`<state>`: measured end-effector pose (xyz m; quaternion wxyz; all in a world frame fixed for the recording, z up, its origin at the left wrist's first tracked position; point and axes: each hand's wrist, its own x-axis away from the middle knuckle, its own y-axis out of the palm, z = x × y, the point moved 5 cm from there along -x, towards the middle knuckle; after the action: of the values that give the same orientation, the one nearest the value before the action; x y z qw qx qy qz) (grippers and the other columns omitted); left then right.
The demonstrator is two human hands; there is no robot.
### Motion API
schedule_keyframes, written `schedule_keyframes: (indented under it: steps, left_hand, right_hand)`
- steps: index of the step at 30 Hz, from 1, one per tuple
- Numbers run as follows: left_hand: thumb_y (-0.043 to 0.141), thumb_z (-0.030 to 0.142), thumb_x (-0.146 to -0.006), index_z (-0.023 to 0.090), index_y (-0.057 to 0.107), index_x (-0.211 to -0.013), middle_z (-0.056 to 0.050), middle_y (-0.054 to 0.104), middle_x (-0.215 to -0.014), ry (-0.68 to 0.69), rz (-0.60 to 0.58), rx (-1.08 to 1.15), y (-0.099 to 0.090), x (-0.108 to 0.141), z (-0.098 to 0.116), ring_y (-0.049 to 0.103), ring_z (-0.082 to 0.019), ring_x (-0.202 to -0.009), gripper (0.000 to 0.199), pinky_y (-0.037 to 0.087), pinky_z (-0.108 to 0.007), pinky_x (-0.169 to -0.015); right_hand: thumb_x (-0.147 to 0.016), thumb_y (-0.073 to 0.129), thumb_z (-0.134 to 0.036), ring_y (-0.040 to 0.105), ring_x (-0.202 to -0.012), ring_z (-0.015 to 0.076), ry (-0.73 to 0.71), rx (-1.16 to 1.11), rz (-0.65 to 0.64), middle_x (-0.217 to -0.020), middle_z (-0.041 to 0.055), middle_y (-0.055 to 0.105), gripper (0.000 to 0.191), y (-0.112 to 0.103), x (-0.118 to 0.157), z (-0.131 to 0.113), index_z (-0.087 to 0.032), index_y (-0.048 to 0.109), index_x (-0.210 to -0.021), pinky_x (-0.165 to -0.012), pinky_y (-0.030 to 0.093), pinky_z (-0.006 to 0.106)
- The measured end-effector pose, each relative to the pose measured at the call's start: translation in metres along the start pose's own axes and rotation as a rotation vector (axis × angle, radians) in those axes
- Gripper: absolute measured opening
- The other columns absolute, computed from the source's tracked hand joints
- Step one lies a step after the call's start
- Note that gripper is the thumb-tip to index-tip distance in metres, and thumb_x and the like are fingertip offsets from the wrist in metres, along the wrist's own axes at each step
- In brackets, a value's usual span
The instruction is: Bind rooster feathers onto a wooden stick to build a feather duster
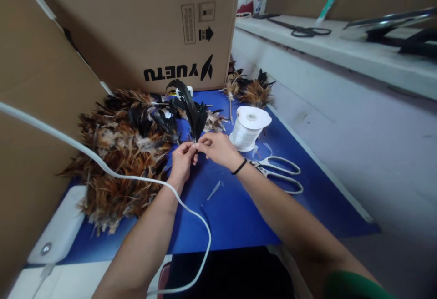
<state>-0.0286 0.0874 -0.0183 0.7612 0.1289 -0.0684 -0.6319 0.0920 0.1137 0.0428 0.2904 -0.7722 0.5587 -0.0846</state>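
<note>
— What's closest to you?

— The white cord. I have it coming in from the left, crossing in front of the left forearm and looping back to the bottom edge.

— And the hands?

— I see them meeting over the blue mat. The left hand has thumb and fingers pinched together at the base of the black feathers. The right hand pinches at that same base, thumb against fingers. The quill ends are covered, so I can't tell what each fingertip presses.

— How do the feathers stand?

— Up and away from me, above the fingers, the longest tip curling left.

— What's around them?

— On my left, a big brown heap, with a white device just below it. Near the right hand stands the spool. The scissors lie partly hidden by the right wrist, handles pointing right. I also get a pale scrap on the mat below the hands.

— Further out?

— A carton at the back, its lettering upside down. On the right-hand ledge, black shears and a tube.
</note>
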Motion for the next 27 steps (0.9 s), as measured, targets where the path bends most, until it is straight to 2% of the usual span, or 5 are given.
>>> schedule_keyframes:
  steps: [6,10,13,19,27]
  left_hand:
    - [0.067,0.041,-0.069,0.013,0.060,-0.074,0.002,0.055,-0.056,0.005,-0.019,-0.041,0.001,0.000,-0.001,0.042,-0.004,-0.039,0.029,0.031,-0.017,-0.036]
    - [0.067,0.042,-0.069,0.014,0.059,-0.073,0.003,0.054,-0.053,-0.019,-0.005,-0.064,0.001,0.000,-0.002,0.042,-0.004,-0.037,0.030,0.031,-0.017,-0.034]
    - [0.066,0.043,-0.070,0.013,0.059,-0.075,0.003,0.053,-0.051,-0.041,-0.010,-0.095,0.001,0.000,-0.003,0.044,-0.005,-0.037,0.031,0.032,-0.016,-0.034]
    - [0.067,0.040,-0.069,0.011,0.060,-0.079,-0.005,0.066,-0.074,-0.064,-0.025,-0.092,0.003,0.001,-0.002,0.050,-0.006,-0.042,0.031,0.036,-0.018,-0.034]
    - [0.065,0.039,-0.071,0.010,0.067,-0.078,-0.001,0.059,-0.058,-0.059,-0.047,-0.146,0.003,0.001,-0.004,0.048,-0.006,-0.043,0.029,0.037,-0.017,-0.038]
  right_hand:
    - [-0.074,0.058,-0.029,0.053,-0.045,0.0087,0.022,-0.150,0.071,-0.050,-0.0030,0.058,0.014,0.013,-0.013,0.015,-0.019,0.061,-0.065,-0.046,0.039,0.020]
    - [-0.071,0.062,-0.035,0.050,-0.040,0.0087,0.110,-0.470,0.055,-0.046,-0.0041,0.053,0.019,0.021,-0.015,0.028,-0.017,0.057,-0.066,-0.035,0.035,0.018]
    - [-0.068,0.064,-0.036,0.051,-0.040,0.0091,0.164,-0.636,0.094,-0.044,-0.0045,0.052,0.021,0.020,-0.014,0.033,-0.017,0.054,-0.066,-0.033,0.036,0.017]
    - [-0.066,0.067,-0.034,0.054,-0.042,0.0087,0.189,-0.732,0.172,-0.048,-0.0034,0.057,0.023,0.014,-0.012,0.034,-0.017,0.052,-0.065,-0.035,0.042,0.016]
    - [-0.064,0.070,-0.032,0.056,-0.042,0.0102,0.182,-0.778,0.165,-0.050,-0.0028,0.059,0.025,0.016,-0.012,0.036,-0.016,0.052,-0.067,-0.037,0.046,0.019]
